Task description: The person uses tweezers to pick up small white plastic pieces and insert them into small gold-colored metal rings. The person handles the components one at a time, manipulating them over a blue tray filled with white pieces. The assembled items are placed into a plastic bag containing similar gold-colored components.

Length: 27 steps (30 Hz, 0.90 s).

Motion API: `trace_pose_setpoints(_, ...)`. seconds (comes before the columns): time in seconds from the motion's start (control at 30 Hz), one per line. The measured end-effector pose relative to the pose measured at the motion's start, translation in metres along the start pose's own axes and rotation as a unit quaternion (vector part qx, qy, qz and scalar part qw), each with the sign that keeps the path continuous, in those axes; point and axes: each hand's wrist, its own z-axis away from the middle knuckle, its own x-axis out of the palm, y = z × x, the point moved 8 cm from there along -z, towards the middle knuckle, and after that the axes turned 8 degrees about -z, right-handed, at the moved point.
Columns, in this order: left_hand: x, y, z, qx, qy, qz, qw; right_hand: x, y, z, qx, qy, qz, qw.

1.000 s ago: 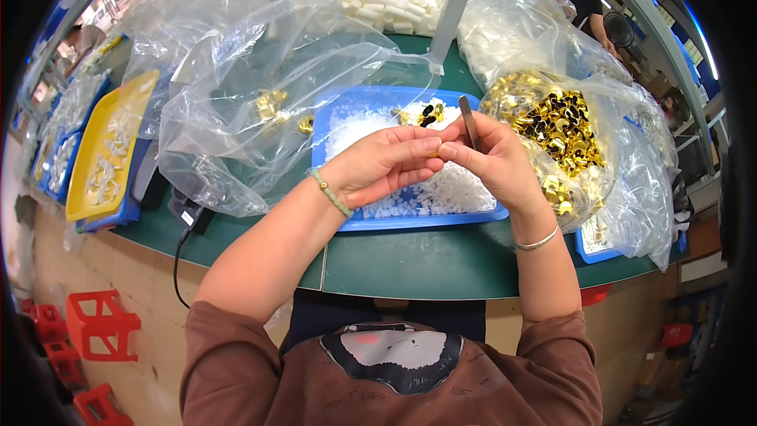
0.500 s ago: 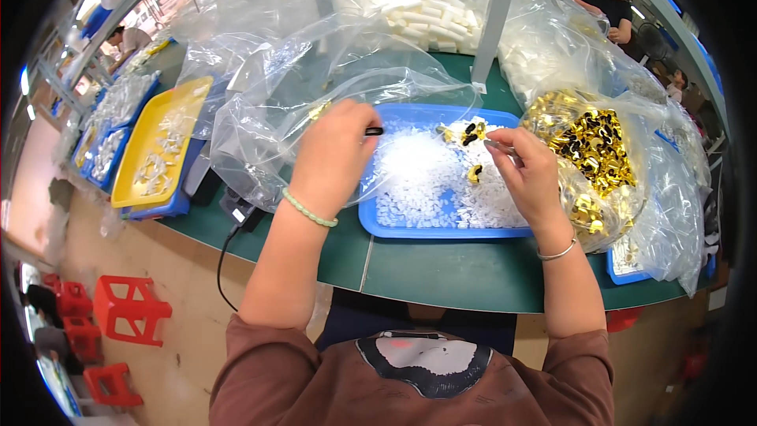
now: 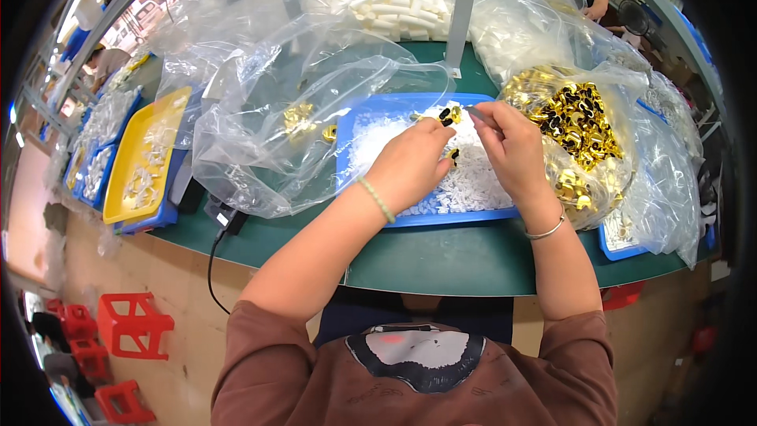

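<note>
A blue tray (image 3: 481, 217) full of small white plastic pieces (image 3: 473, 181) lies before me on the green table. My left hand (image 3: 410, 164) is over the tray, its fingertips beside a few gold-and-black pieces (image 3: 449, 117) on the white ones. Its thumb and forefinger look apart, with another gold-and-black piece (image 3: 453, 156) near the thumb. Pinched in my right hand (image 3: 516, 150) is a slim grey tool (image 3: 478, 115), pointing left toward those pieces; its kind is mostly hidden by the fingers.
A clear bag of gold-and-black pieces (image 3: 579, 122) stands right of the tray. Left of it spreads a large clear bag (image 3: 252, 150) with some gold parts. Further left are a yellow tray (image 3: 118, 201) and blue trays. White cylinders (image 3: 394, 12) lie behind, beside a grey post (image 3: 461, 16).
My left hand has moved right, from above the clear bag and tray's left edge to the gold-and-black pieces; the dark item in its fingers no longer shows. The view has shifted slightly.
</note>
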Motion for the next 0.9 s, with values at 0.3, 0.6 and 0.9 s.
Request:
trace_pose_setpoints(0.3, 0.027, 0.001, -0.006, -0.005, -0.043, 0.018, 0.999, -0.012, -0.013, 0.003, -0.028, 0.026, -0.074, 0.996)
trace_pose_setpoints(0.6, 0.005, -0.052, 0.002, -0.187, -0.02, 0.277, 0.942, 0.007, 0.009, 0.001, 0.058, -0.001, -0.156, 0.986)
trace_pose_setpoints(0.9, 0.018, -0.062, 0.009, -0.306, 0.025, 0.62, 0.722, 0.044, 0.003, 0.014, -0.122, -0.202, 0.113, 0.965)
